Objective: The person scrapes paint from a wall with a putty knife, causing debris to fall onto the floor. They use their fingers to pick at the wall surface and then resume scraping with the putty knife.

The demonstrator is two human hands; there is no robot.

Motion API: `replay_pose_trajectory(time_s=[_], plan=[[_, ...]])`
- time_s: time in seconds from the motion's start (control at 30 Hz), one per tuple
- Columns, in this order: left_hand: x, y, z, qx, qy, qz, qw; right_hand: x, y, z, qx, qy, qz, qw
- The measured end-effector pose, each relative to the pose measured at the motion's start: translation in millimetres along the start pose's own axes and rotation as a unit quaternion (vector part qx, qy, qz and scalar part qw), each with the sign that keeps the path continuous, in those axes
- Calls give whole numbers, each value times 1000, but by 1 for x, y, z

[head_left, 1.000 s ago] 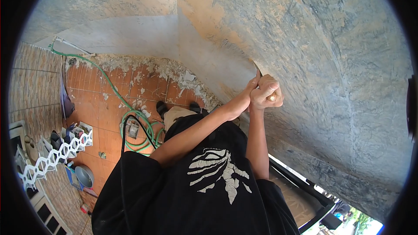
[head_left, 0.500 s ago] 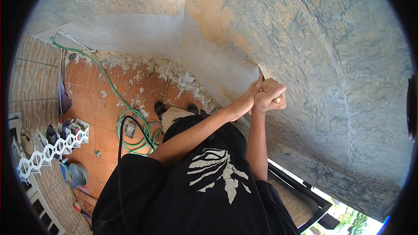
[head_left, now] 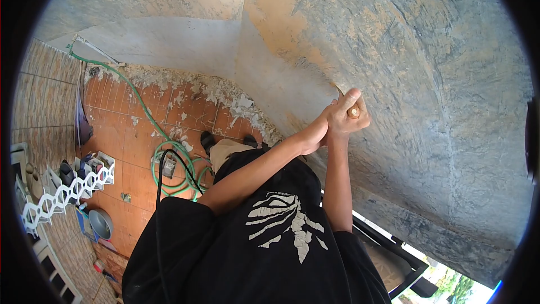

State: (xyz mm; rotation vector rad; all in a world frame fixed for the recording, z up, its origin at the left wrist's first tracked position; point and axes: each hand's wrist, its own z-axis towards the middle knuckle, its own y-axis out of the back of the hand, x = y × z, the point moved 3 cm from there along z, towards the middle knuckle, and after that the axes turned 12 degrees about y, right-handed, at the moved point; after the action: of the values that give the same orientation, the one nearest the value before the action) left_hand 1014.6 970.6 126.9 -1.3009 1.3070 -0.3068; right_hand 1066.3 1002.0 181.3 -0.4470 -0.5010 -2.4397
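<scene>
A scraper with a thin blade [head_left: 338, 89] meets the wall [head_left: 394, 107], where grey paint is partly stripped to a tan layer. My right hand [head_left: 351, 114] is closed around its handle, whose rounded, light-coloured end [head_left: 353, 112] shows beside the thumb. Pressed close against the right hand, my left hand [head_left: 319, 128] also grips the tool near the blade; most of its fingers are hidden. Just left of the blade is a smoother pale grey patch [head_left: 292, 87] of wall.
Paint flakes [head_left: 242, 104] litter the orange tile floor [head_left: 132, 171] along the wall's foot. A green hose [head_left: 138, 98] lies coiled near my feet. To the left stand a white rack [head_left: 67, 194] and a grey basin [head_left: 100, 224]. A dark-framed seat [head_left: 388, 262] is at lower right.
Both hands have shifted slightly up along the wall, and the handle end has moved up and a little left. The blade's tip stays near the same spot.
</scene>
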Motion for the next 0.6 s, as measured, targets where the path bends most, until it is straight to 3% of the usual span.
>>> replay_pose_trajectory(time_s=[0.07,0.13,0.2,0.3,0.33,0.37,0.4,0.47,0.6], plan=[[1,13,4,14,20,4,1000,3,2,-2,-5,42,-34,999],[4,16,4,27,31,10,999,-11,3,-12,67,-21,-29,997],[1,15,0,-53,-3,149,987,-3,5,-18,20,-16,34,999],[7,28,-14,-144,-42,212,966,3,41,-24,-4,-37,57,998],[10,37,-16,-166,-53,269,947,5,54,-23,-43,-77,151,985],[14,54,-11,-218,-11,220,951,4,61,-23,-87,-111,246,959],[14,62,-4,-217,-9,225,950,4,71,-26,-93,-111,244,959],[1,74,8,-263,-94,355,892,3,90,-36,-133,-138,219,957],[-20,62,30,-285,-79,265,918,0,113,-57,-168,-180,182,952]])
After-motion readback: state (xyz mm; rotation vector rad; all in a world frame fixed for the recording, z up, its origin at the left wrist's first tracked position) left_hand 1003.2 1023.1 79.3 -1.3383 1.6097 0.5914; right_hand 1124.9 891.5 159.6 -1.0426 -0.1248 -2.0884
